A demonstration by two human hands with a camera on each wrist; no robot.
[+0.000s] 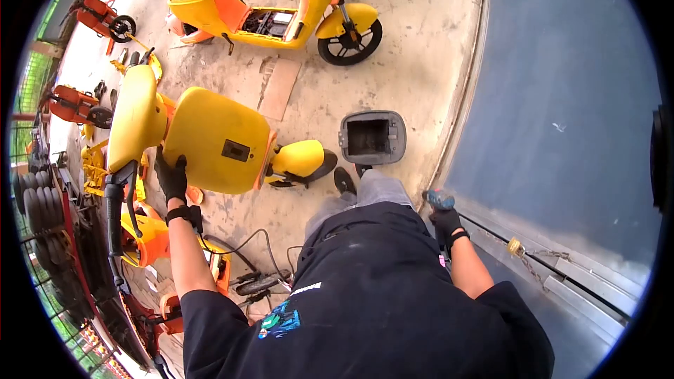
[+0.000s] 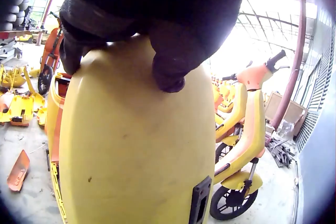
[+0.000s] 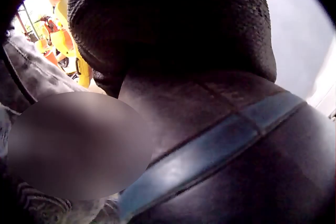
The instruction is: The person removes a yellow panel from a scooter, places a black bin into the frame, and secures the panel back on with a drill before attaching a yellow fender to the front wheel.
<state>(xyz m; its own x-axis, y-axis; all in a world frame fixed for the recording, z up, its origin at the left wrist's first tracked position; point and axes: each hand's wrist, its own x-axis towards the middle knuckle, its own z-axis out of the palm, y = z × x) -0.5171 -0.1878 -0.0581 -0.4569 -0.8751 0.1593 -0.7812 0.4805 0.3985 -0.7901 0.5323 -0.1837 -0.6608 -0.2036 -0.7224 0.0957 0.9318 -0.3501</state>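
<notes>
A yellow scooter body (image 1: 217, 140) stands on the concrete floor in front of me, its rear panel (image 2: 131, 150) facing me. My left hand (image 1: 172, 177), in a black glove, grips the panel's top edge, with the fingers over the far side and the thumb (image 2: 168, 71) on the near face. My right hand (image 1: 444, 221), also gloved, hangs by my right hip and holds a dark tool (image 1: 440, 200) with a blue grip. In the right wrist view the glove (image 3: 173, 29) wraps the tool's body (image 3: 210, 150), which has a blue band.
A black plastic box (image 1: 372, 137) lies open on the floor by my feet. A second stripped yellow scooter (image 1: 281, 0) stands farther off, with cardboard (image 1: 279, 88) between. A grey metal door (image 1: 562, 98) with a padlock (image 1: 516, 246) runs along the right. Tyres (image 1: 35, 203) and orange parts crowd the left.
</notes>
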